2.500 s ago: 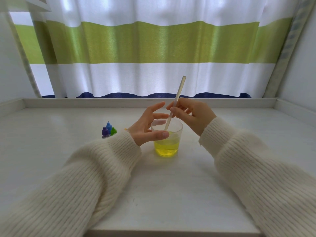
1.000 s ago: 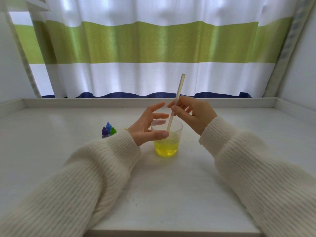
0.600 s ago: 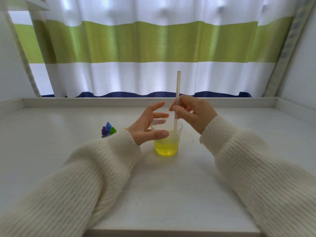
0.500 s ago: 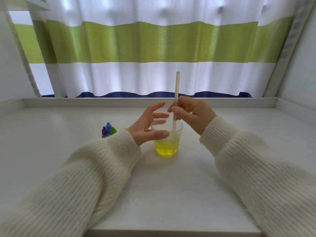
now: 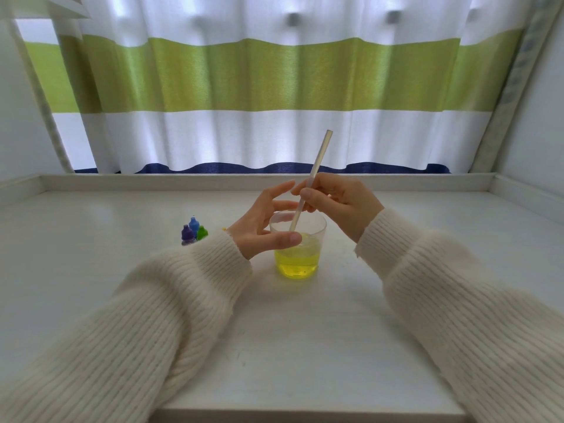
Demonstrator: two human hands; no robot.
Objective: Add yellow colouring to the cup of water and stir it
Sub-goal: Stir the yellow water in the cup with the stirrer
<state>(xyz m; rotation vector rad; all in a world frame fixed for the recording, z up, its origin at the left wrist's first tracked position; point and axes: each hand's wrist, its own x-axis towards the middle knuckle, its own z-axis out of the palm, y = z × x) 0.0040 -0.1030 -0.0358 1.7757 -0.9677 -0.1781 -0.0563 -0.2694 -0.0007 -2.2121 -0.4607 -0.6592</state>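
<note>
A clear plastic cup [image 5: 317,232] stands at the middle of the white table, half full of yellow water [image 5: 297,261]. My left hand [image 5: 262,227] holds the cup from its left side, thumb across the front wall and fingers behind the rim. My right hand [image 5: 338,203] pinches a pale straw-like stir stick [image 5: 319,155] above the cup. The stick leans to the upper right and its lower end dips into the cup. A speck of yellow [image 5: 224,229] shows behind my left wrist; the yellow bottle itself is hidden.
Small dropper bottles with blue [image 5: 193,223], purple [image 5: 186,234] and green [image 5: 201,232] caps stand left of the cup, just behind my left sleeve. A raised white ledge [image 5: 152,180] rims the table, with a striped curtain [image 5: 274,87] behind it.
The stick stood upright half a second ago and now leans right again, its lower end swinging inside the cup. My left hand and the cup stay put.
</note>
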